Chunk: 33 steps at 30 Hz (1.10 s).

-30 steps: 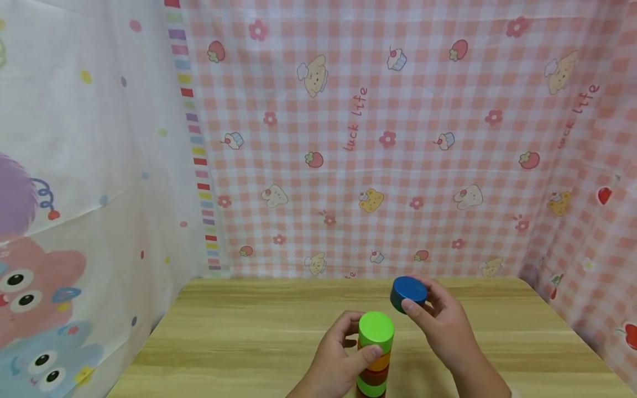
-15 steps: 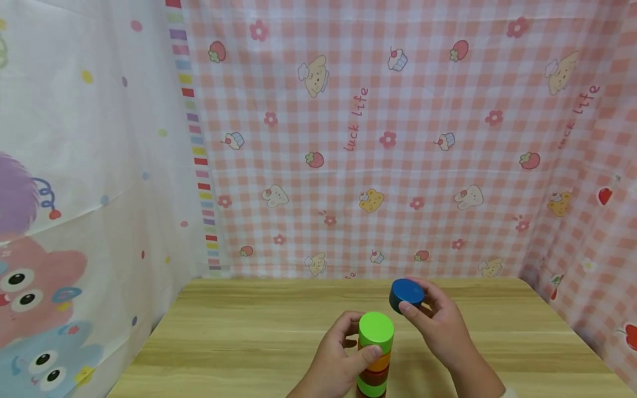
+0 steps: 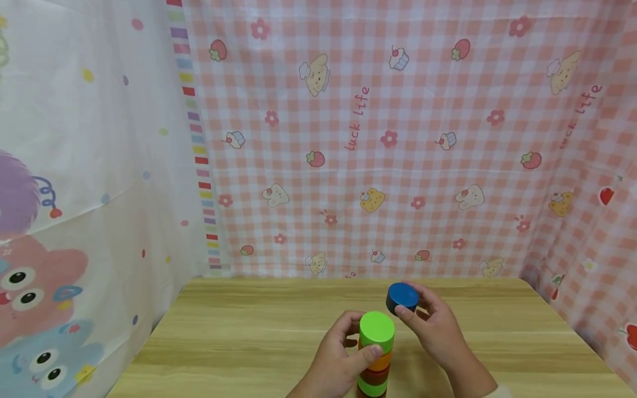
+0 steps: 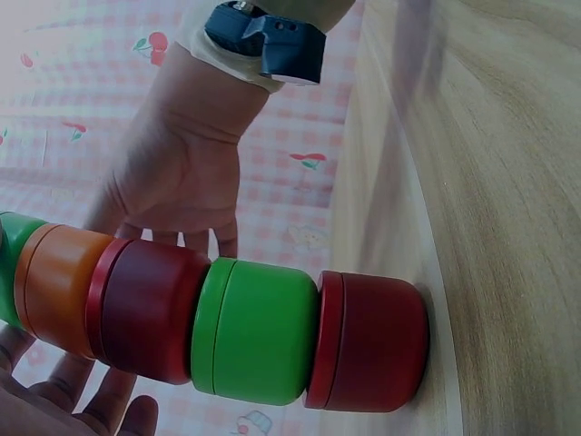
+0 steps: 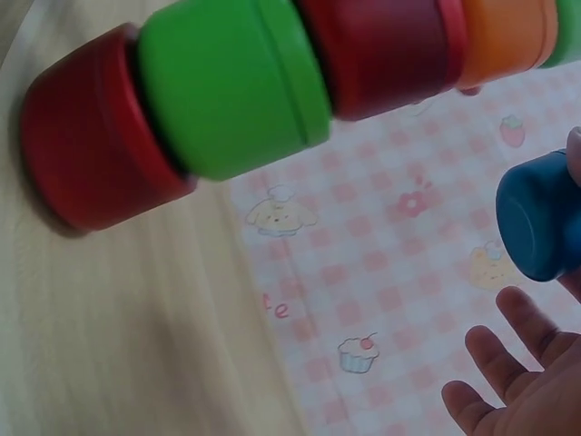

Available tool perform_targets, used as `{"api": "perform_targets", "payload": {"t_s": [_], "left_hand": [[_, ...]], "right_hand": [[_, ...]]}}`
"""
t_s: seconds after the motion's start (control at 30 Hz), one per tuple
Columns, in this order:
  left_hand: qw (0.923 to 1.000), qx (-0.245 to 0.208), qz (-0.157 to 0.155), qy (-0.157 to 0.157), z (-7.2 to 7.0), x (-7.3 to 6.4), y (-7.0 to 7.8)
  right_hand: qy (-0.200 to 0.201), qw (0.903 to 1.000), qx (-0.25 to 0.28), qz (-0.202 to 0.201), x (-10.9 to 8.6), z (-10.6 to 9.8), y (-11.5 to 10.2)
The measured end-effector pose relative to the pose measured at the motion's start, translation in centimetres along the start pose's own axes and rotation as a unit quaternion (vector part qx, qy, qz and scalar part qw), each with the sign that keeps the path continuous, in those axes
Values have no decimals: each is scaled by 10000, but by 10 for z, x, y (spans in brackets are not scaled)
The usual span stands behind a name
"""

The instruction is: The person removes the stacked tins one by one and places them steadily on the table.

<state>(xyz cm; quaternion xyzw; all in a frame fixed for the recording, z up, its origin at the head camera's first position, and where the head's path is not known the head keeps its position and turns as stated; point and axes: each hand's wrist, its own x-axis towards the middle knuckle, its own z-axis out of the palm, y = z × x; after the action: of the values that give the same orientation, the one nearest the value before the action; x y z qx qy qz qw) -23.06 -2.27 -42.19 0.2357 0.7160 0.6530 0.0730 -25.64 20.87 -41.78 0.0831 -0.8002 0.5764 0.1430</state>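
Note:
A stack of small round lidded jars stands upright on the wooden table, red at the bottom, then green, dark red, orange, and a bright green jar on top. My left hand grips the stack near its top, thumb across the front and fingers behind. To the right and slightly farther back, my right hand pinches a blue jar between thumb and fingers. The blue jar is held in the air, apart from the stack; its other three fingers extend below it in the right wrist view.
The wooden table reaches back to a pink checked cloth. White printed cloth hangs at the left, and more checked cloth at the right. A dark blue device is strapped on the right wrist.
My right hand has drifted slightly left and toward me with the blue jar, closer to the stack's top. The left hand and the stack have stayed in place.

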Motion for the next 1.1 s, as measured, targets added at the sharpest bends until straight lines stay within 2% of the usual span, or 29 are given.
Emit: {"api": "perform_targets", "payload": {"t_s": [0.17, 0.63, 1.1], "left_hand": [[10000, -17, -1, -10, 0, 0, 0], [9998, -122, -125, 47, 2, 0, 2], [9998, -136, -103, 61, 2, 0, 3]], "right_hand": [[-64, 9997, -160, 189, 2, 3, 9], [-293, 9977, -101, 597, 6, 7, 30], [-624, 9963, -258, 528, 9, 8, 49]]}}
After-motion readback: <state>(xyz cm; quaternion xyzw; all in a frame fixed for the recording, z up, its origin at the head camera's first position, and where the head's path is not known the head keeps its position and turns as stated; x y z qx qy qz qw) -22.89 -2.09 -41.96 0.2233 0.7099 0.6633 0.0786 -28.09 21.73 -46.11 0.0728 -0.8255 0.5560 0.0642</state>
